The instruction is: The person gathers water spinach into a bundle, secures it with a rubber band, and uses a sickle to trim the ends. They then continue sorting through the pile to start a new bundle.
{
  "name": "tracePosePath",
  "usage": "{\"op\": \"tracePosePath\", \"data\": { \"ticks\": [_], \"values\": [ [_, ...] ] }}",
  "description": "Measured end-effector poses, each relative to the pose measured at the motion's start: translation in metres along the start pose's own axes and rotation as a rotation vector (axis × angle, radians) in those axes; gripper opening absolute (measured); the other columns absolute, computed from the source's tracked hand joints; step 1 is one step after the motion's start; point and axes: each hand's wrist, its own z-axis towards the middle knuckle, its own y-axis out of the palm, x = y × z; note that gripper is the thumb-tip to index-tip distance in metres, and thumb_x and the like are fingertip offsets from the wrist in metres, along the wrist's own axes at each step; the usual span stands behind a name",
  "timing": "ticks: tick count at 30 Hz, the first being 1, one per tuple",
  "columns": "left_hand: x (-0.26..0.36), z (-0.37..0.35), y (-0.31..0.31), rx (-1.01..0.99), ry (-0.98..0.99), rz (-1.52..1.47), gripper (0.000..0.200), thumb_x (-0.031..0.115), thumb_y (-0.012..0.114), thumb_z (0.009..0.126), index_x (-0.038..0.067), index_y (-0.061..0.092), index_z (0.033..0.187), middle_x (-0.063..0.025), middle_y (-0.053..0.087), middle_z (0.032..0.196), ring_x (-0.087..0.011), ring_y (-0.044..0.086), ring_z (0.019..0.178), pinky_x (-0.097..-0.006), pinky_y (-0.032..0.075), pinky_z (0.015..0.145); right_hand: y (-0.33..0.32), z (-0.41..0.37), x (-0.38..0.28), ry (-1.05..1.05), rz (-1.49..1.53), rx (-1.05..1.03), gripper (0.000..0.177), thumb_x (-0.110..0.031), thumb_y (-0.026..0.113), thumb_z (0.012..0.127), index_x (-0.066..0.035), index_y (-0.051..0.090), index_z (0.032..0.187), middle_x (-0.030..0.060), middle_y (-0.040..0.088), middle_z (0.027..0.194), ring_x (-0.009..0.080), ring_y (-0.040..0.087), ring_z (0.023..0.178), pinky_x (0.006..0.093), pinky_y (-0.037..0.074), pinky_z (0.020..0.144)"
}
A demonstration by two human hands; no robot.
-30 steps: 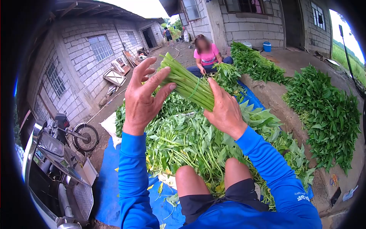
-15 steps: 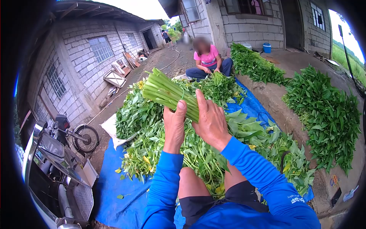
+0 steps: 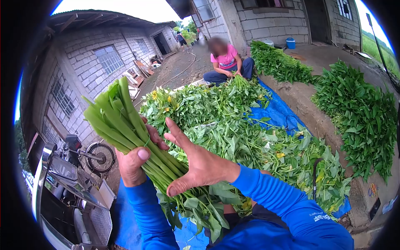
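A thick bundle of green leafy stems (image 3: 156, 160) slants across the view, cut ends at the upper left and leaves hanging at the lower right. My left hand (image 3: 139, 156) is wrapped round it, thumb on top beside a thin green tie. Beside the lower stems, my right hand (image 3: 200, 162) has its thumb and fingers spread, holding nothing; its thumb tip is close to the stems. Beneath and beyond both hands, loose leafy greens (image 3: 225, 139) are heaped on a blue tarp (image 3: 129, 216).
A person in pink (image 3: 227, 62) sits beyond the heap, hands on greens. Stacked bundles (image 3: 358, 112) line the concrete ledge at right. A motorcycle with a metal sidecar (image 3: 89, 212) stands at left. A dark curved handle (image 3: 315, 177) rises from the greens. Another person (image 3: 181, 39) stands far back.
The bundle has come closer and moved down and left, its leaves now showing. My right hand has come off the stems and opened, while my left hand still grips them.
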Motion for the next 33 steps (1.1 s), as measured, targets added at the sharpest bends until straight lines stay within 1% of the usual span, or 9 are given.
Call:
{"op": "tracePosePath", "data": {
  "ticks": [6,8,11,16,22,24,26,29,33],
  "values": [
    [0.007,0.001,0.007,-0.037,0.011,0.043,0.104,0.038,0.097,0.067,-0.006,0.047,0.146,-0.0204,0.069,0.106,-0.0326,0.074,0.090,-0.0430,0.065,0.081,0.028,0.003,-0.020,0.200,0.070,0.016,0.094,-0.026,0.088,0.076,0.004,0.041,0.153,0.0213,0.068,0.131,0.0310,0.068,0.121,0.0419,0.052,0.105],
    [0.009,0.007,0.022,-0.023,0.072,0.108,0.115,0.044,0.093,0.074,-0.005,0.034,0.160,-0.0255,0.069,0.122,-0.0367,0.074,0.108,-0.0472,0.059,0.102,0.016,0.000,-0.026,0.187,0.036,0.086,0.076,-0.023,0.085,0.076,0.004,0.053,0.139,0.0193,0.074,0.114,0.0300,0.074,0.106,0.0419,0.056,0.095],
    [-0.021,-0.002,0.030,-0.065,0.038,0.109,0.107,0.049,0.082,0.086,-0.004,0.029,0.163,-0.0193,0.067,0.120,-0.0337,0.070,0.117,-0.0480,0.054,0.109,0.005,-0.008,-0.019,0.073,-0.186,0.237,0.071,-0.024,0.084,0.069,0.006,0.056,0.127,0.0244,0.075,0.095,0.0409,0.075,0.085,0.0458,0.060,0.079],
    [-0.025,0.001,0.060,-0.110,-0.039,-0.118,0.075,0.029,0.068,0.101,0.002,0.035,0.162,-0.0083,0.060,0.121,-0.0167,0.060,0.104,-0.0343,0.056,0.096,-0.025,-0.046,-0.036,-0.064,-0.001,0.227,0.116,-0.023,0.090,0.060,0.002,0.030,0.156,0.0231,0.071,0.117,0.0402,0.072,0.106,0.0439,0.058,0.093],
    [-0.034,0.025,0.123,-0.167,-0.079,-0.271,0.067,0.031,0.064,0.106,0.002,0.037,0.160,-0.0081,0.057,0.117,-0.0151,0.059,0.099,-0.0285,0.054,0.093,-0.045,-0.109,-0.064,-0.006,-0.081,0.309,0.126,-0.026,0.093,0.061,0.002,0.022,0.161,0.0288,0.066,0.130,0.0450,0.069,0.116,0.0466,0.055,0.102],
    [-0.044,0.039,0.135,-0.195,-0.069,-0.326,0.066,0.031,0.063,0.107,0.001,0.037,0.160,-0.0082,0.057,0.116,-0.0151,0.060,0.097,-0.0278,0.054,0.092,-0.057,-0.131,-0.060,-0.248,-0.652,0.425,0.139,-0.024,0.091,0.067,0.002,0.000,0.169,0.0324,0.052,0.153,0.0414,0.061,0.134,0.0453,0.049,0.114],
    [-0.059,0.043,0.153,-0.328,-0.091,-0.456,0.067,0.034,0.063,0.107,0.000,0.037,0.159,-0.0084,0.057,0.111,-0.0157,0.061,0.092,-0.0283,0.056,0.088,-0.064,-0.158,-0.074,0.152,-0.126,0.342,0.130,-0.016,0.086,0.071,-0.002,0.003,0.171,0.0265,0.049,0.159,0.0364,0.057,0.141,0.0433,0.046,0.118],
    [-0.068,0.029,0.218,-0.232,-0.170,-0.256,0.085,0.052,0.073,0.099,-0.003,0.042,0.156,-0.0196,0.068,0.124,-0.0268,0.074,0.101,-0.0366,0.064,0.083,-0.080,-0.188,-0.042,-0.004,-0.345,0.597,0.123,-0.014,0.081,0.071,-0.007,0.011,0.171,0.0203,0.064,0.145,0.0317,0.069,0.126,0.0406,0.052,0.110],
    [-0.124,0.029,0.201,-0.423,-0.109,0.002,0.096,0.054,0.086,0.088,0.001,0.046,0.158,-0.0208,0.066,0.139,-0.0275,0.073,0.112,-0.0334,0.061,0.090,-0.105,-0.239,-0.039,0.128,-0.249,0.723,0.113,-0.006,0.080,0.075,-0.005,0.021,0.171,0.0158,0.044,0.166,0.0248,0.041,0.155,0.0411,0.032,0.127]
  ]
}}
